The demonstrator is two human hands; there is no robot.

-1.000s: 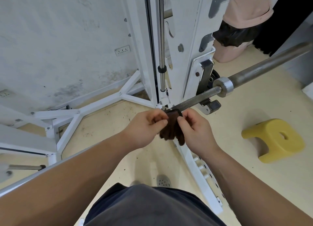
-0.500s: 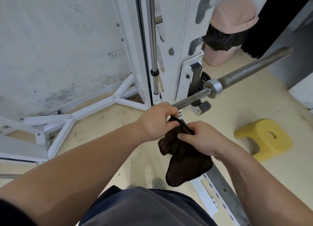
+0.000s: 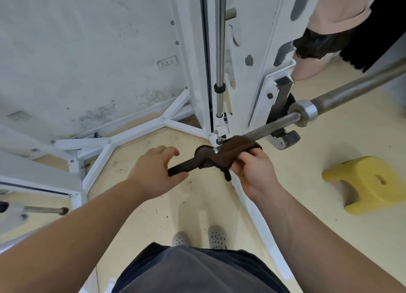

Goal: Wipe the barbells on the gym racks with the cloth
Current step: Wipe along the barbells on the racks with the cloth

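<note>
The white rack (image 3: 259,51) runs out of view at the top. The barbell (image 3: 274,125) rests on it, its right end cut off. A brown cloth (image 3: 226,154) hides the near end. The right hand (image 3: 254,172) grasps the cloth; the left hand (image 3: 153,172) is loosely spread, its thumb touching the cloth.

The long steel barbell (image 3: 274,125) runs from centre toward two o'clock, resting on the white metal rack (image 3: 259,51) at twelve. The dark brown cloth (image 3: 222,154) drapes over it, between the left hand (image 3: 151,174) and right hand (image 3: 254,172). The yellow plastic stool (image 3: 369,183) sits on the floor at three o'clock.
</note>
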